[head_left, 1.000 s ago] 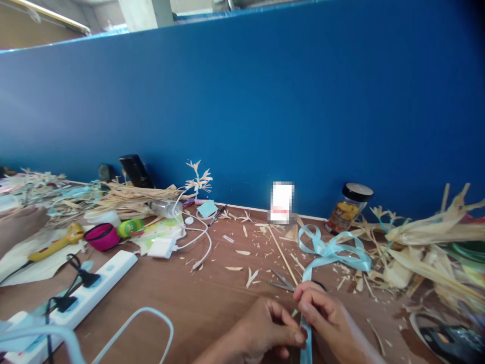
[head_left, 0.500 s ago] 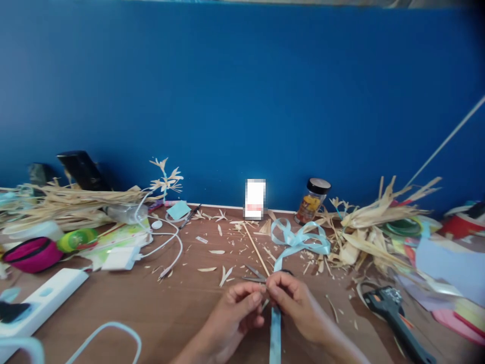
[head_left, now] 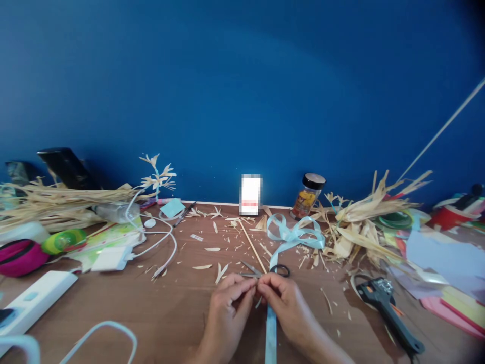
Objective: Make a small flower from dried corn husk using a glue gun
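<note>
L hand (head_left: 229, 303): fingertips pinched, L of ribbon (head_left: 271, 336)
R hand (head_left: 286, 301): fingertips pinched, by ribbon; item can't be told
Scissors (head_left: 256, 272): laid nr ribbon

On the brown wood-grained table (head_left: 162, 313), black-handled metal scissors (head_left: 256, 273) are lying just behind the person's left hand (head_left: 227, 303) and right hand (head_left: 283, 298). A light-blue satin ribbon (head_left: 271, 331) is running beneath the right hand from loops behind it. A black-lidded clear jar (head_left: 306, 199) is standing beyond, before the blue partition (head_left: 242, 96). A white oblong power strip (head_left: 40, 303) is lying left, a black plastic glue gun (head_left: 390, 311) right.
</note>
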{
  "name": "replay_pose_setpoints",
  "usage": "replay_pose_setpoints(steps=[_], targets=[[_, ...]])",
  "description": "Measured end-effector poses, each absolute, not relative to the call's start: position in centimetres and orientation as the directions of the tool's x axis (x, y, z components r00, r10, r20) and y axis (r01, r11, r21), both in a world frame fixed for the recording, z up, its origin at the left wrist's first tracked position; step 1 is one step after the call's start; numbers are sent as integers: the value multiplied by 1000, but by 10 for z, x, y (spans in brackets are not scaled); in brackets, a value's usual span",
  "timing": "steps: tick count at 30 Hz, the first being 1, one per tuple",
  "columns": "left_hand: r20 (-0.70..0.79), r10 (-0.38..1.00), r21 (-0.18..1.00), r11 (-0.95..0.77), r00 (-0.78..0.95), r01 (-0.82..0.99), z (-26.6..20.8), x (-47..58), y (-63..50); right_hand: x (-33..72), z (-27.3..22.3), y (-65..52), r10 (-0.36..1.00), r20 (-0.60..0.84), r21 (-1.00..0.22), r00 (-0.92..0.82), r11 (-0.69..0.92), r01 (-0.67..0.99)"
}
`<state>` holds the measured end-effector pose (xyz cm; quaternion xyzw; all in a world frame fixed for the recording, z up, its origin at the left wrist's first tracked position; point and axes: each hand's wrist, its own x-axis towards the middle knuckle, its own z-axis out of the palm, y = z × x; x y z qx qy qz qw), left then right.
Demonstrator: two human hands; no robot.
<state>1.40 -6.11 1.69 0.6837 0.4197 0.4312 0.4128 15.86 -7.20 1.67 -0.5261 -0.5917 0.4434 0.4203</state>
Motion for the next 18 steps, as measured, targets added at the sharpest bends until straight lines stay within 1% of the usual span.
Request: replay_pose_setpoints(steps=[5, 9, 12, 18], targets=[[294, 903, 874, -386, 312, 295, 9, 16, -63, 156, 16, -72, 1000, 20, -937, -3, 20, 350], [326, 874, 847, -439, 359, 299, 4, 18, -64, 156, 13, -71, 999, 21, -932, 29, 9, 363], [306, 876, 853, -426, 372, 301, 6, 19, -65, 156, 12, -70, 999, 7, -938, 33, -5, 348], [285, 910, 879, -374, 302, 297, 5, 18, -65, 154, 15, -70, 1000, 0, -930, 28, -11, 367]])
